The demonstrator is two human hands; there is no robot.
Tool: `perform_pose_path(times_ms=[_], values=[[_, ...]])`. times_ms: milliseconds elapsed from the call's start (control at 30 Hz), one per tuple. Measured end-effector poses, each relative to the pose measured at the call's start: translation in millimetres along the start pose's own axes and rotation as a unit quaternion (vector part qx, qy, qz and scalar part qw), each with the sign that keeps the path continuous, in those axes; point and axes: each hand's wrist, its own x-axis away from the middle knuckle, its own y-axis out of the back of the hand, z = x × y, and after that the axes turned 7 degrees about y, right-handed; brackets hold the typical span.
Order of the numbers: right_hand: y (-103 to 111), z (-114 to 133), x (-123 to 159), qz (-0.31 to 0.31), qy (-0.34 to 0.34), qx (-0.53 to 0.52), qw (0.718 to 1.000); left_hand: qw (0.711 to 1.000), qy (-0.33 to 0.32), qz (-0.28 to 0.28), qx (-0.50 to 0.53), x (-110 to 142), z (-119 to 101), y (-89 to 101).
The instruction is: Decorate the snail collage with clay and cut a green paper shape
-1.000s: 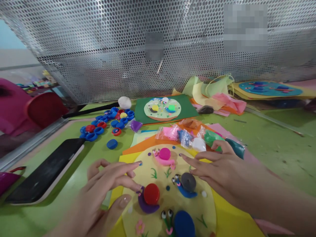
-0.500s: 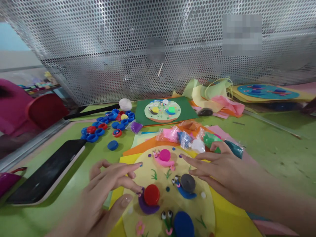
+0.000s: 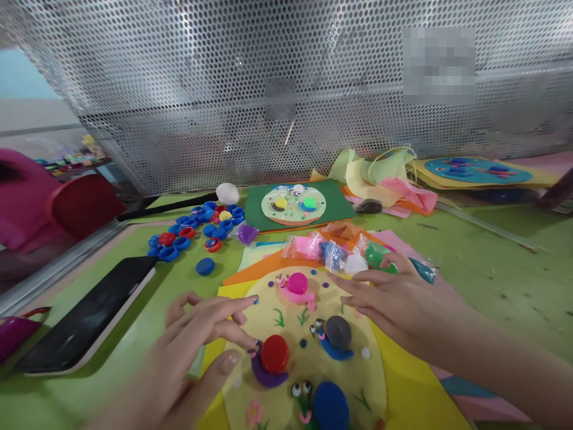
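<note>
A pale yellow paper disc (image 3: 322, 376) carries clay snails with bottle-cap shells. My left hand (image 3: 201, 334) is open over its left edge, its index fingertip at a small blue dot and another finger by the head of the purple snail (image 3: 268, 375) with a red cap (image 3: 274, 354). My right hand (image 3: 398, 292) is open above the right edge, its index fingertip just above a small purple dot (image 3: 325, 285). Between the hands are a pink snail (image 3: 296, 289) and a blue snail with a grey cap (image 3: 338, 332). A green snail with a blue cap (image 3: 331, 406) is nearest me.
Bagged clay (image 3: 308, 246) in several colours lies behind the disc. To the left are a phone (image 3: 89, 316) and a heap of blue and red bottle caps (image 3: 181, 243). A finished snail disc (image 3: 293, 206) rests on green card at the back, before a perforated metal panel (image 3: 224, 89).
My right index fingertip has shifted slightly up off the purple dot, leaving it uncovered. My left hand has stayed nearly in place. The view has tilted slightly.
</note>
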Motion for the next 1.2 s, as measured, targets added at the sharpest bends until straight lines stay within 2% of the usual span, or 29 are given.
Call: perform_pose_path(times_ms=[100, 300, 467, 667, 800, 933, 1033, 1100, 1200], values=[[0, 0, -1, 0.031, 0.002, -0.029, 0.999, 1.000, 0.000, -0.006, 0.007, -1, 2, -2.0], [-2, 1, 0, 0.049, 0.043, -0.069, 0.995, 0.999, 0.008, -0.012, 0.041, -1, 1, -5.2], [1, 3, -4, 0.087, 0.042, -0.084, 0.992, 0.998, 0.006, -0.006, 0.057, -1, 1, -8.0], [5, 2, -6, 0.040, 0.055, -0.085, 0.994, 0.999, -0.004, -0.004, 0.053, -5, 1, -5.7], [4, 4, -6, 0.036, 0.064, -0.079, 0.994, 0.999, 0.014, -0.017, 0.048, -6, 4, -6.0], [10, 4, -9, 0.021, 0.063, -0.100, 0.993, 0.999, 0.004, -0.023, 0.037, -7, 12, -8.5], [16, -2, -10, -0.041, 0.014, -0.102, 0.994, 1.000, 0.016, -0.018, 0.020, -9, 17, -9.7], [16, -10, -10, -0.082, -0.063, -0.086, 0.991, 0.999, 0.028, -0.010, 0.016, -13, 18, -10.0], [12, -23, -9, -0.084, -0.184, -0.053, 0.978, 0.998, 0.053, -0.010, 0.011, -19, 16, -9.8]])
